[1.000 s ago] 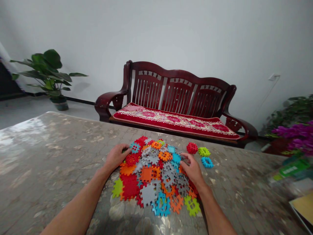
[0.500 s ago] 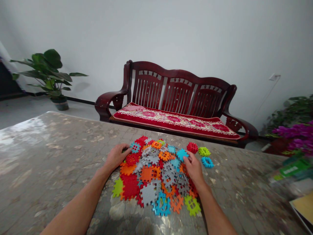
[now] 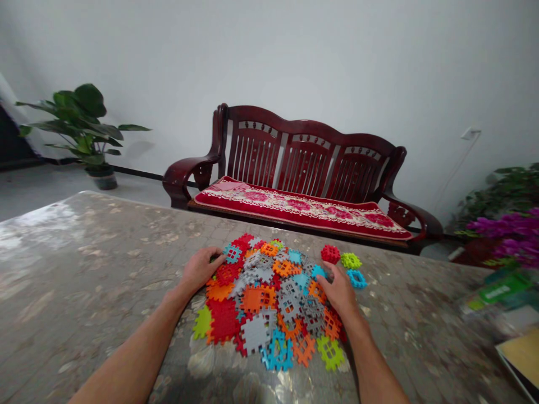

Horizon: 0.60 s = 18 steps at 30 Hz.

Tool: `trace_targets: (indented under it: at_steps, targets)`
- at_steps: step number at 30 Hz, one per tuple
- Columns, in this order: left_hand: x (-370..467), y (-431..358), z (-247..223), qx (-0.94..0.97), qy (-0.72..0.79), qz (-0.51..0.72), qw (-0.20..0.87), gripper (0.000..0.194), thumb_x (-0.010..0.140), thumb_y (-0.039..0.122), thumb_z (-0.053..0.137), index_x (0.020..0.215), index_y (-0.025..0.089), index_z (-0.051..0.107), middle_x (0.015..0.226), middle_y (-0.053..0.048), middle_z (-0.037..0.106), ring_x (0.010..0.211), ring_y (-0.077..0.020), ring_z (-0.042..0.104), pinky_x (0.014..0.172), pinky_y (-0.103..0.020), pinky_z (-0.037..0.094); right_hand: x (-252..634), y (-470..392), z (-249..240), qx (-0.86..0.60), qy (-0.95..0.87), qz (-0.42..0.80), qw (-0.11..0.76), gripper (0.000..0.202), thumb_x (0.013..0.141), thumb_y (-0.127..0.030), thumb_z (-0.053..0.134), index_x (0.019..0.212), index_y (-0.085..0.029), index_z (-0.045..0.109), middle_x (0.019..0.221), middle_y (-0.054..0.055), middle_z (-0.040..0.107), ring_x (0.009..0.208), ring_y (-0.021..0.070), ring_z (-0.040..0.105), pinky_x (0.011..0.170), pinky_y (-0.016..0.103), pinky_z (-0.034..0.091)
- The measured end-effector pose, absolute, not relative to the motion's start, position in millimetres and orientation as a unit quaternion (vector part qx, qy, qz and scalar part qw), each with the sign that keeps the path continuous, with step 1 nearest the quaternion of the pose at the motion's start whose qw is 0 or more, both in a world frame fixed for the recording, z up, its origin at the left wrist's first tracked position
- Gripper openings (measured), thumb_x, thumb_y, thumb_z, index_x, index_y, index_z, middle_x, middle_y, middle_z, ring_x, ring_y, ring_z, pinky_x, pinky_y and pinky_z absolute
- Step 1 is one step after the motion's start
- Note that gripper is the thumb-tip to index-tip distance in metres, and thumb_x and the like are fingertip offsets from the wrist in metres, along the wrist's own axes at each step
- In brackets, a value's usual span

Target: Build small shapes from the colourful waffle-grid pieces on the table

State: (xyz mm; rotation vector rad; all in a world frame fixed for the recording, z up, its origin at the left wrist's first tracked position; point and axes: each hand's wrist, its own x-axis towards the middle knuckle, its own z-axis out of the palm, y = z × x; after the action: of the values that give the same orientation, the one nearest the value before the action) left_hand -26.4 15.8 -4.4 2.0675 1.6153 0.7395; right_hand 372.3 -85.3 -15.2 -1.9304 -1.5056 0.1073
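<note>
A pile of flat notched plastic pieces in red, orange, grey, blue and green lies on the table [image 3: 105,280]. My left hand [image 3: 202,270] rests at the pile's upper left edge, its fingers curved beside a blue window piece [image 3: 232,253]; I cannot tell whether they grip anything. At the upper right edge, my right hand [image 3: 338,284] has thumb and finger around a blue piece [image 3: 319,271], partly hidden by the fingers. Just beyond that hand stand a red block [image 3: 330,254], a green block [image 3: 351,260] and a blue block [image 3: 357,279].
A dark red wooden bench [image 3: 301,151] with a patterned cushion stands behind the table. Purple flowers [image 3: 511,233], a green package [image 3: 503,289] and a yellowish box [image 3: 522,350] are at the right. A potted plant [image 3: 86,129] stands back left.
My right hand has shifted slightly right and down, and the blue piece at its fingers sits lower and shows less. My left hand has stayed in place.
</note>
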Motion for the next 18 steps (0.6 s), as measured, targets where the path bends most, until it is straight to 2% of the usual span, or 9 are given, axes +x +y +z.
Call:
trace_targets:
  at_steps: [4, 14, 18]
  targets:
    - [-26.3, 15.5, -4.3, 0.740, 0.580, 0.270, 0.209, 0.034, 0.084, 0.047, 0.048, 0.074, 0.021, 0.068, 0.075, -0.003, 0.071, 0.073, -0.0199, 0.061, 0.067, -0.028, 0.042, 369.9, -84.5, -17.9, -0.742, -0.609, 0.019, 0.280, 0.049, 0.078, -0.039, 0.063, 0.124, -0.022, 0.066, 0.122, 0.009, 0.069, 0.111, 0.0296, 0.061, 0.098, 0.043, 0.047]
    - [-26.7, 15.5, -4.0, 0.730, 0.589, 0.269, 0.217, 0.034, 0.083, 0.049, 0.049, 0.074, 0.022, 0.067, 0.075, -0.003, 0.072, 0.074, -0.0205, 0.062, 0.067, -0.028, 0.043, 367.5, -84.3, -8.8, -0.730, -0.650, -0.026, 0.209, 0.041, 0.086, -0.036, 0.059, 0.125, -0.024, 0.066, 0.121, 0.010, 0.071, 0.109, 0.0284, 0.063, 0.096, 0.040, 0.046]
    - [-27.8, 16.3, -6.1, 0.735, 0.588, 0.267, 0.209, 0.036, 0.085, 0.049, 0.046, 0.078, 0.021, 0.068, 0.075, -0.002, 0.071, 0.073, -0.0199, 0.062, 0.068, -0.028, 0.043, 364.8, -87.3, -4.7, -0.739, -0.646, -0.043, 0.186, 0.043, 0.088, -0.035, 0.058, 0.128, -0.021, 0.064, 0.120, 0.012, 0.071, 0.108, 0.0292, 0.064, 0.094, 0.039, 0.046]
